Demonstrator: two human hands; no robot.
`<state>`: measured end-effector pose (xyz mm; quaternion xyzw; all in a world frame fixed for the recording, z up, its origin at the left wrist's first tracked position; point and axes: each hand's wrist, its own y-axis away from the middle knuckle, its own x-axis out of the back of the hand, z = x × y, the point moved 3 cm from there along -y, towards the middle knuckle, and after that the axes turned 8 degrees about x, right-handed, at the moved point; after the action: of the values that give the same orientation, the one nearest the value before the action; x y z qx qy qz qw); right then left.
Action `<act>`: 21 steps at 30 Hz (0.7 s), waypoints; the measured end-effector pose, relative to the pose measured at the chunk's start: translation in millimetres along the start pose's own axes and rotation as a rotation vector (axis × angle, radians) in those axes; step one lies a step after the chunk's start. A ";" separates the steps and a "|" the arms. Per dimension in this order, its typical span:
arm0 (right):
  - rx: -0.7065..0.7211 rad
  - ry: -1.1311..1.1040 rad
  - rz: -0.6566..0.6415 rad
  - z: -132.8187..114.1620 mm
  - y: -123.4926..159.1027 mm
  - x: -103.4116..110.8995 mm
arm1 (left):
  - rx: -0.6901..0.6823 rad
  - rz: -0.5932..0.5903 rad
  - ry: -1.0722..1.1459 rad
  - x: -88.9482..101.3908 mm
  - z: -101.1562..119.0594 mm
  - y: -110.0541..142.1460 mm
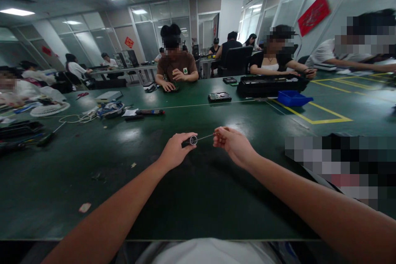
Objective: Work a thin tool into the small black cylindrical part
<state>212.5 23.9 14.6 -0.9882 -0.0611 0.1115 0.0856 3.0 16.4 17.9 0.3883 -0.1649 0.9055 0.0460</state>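
Observation:
My left hand is closed around a small dark cylinder with a silvery ringed end, gripped between thumb and fingers above the green table. The ringed end faces me. From beside that end a thin, wire-like metal rod runs to the right. Its other end is pinched in the fingertips of my right hand. Whether the rod touches the cylinder or is fixed to it, I cannot tell. The cylinder's far part is hidden by my left fingers.
Across the table a person in a brown shirt works with both hands. A hard drive, a blue tray and a long black casing lie ahead. Left are a dark pen-like tool, a cable and a screwdriver.

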 end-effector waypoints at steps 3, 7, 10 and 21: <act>-0.038 -0.108 0.055 2.5 -4.1 4.9 | -0.010 0.000 -0.019 1.0 0.1 0.3; 0.039 -0.026 0.031 -4.7 0.2 1.2 | 0.005 -0.003 -0.033 0.4 -0.9 -0.1; 0.123 0.102 -0.009 -9.1 4.5 -3.4 | 0.010 -0.001 -0.036 0.2 -0.2 -0.1; 0.186 0.187 -0.012 -7.6 4.3 -3.2 | 0.026 -0.021 -0.043 -0.1 2.3 0.1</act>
<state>211.6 18.0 21.9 -0.9816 -0.0482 0.0237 0.1830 4.5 15.5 19.3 0.4098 -0.1499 0.8986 0.0468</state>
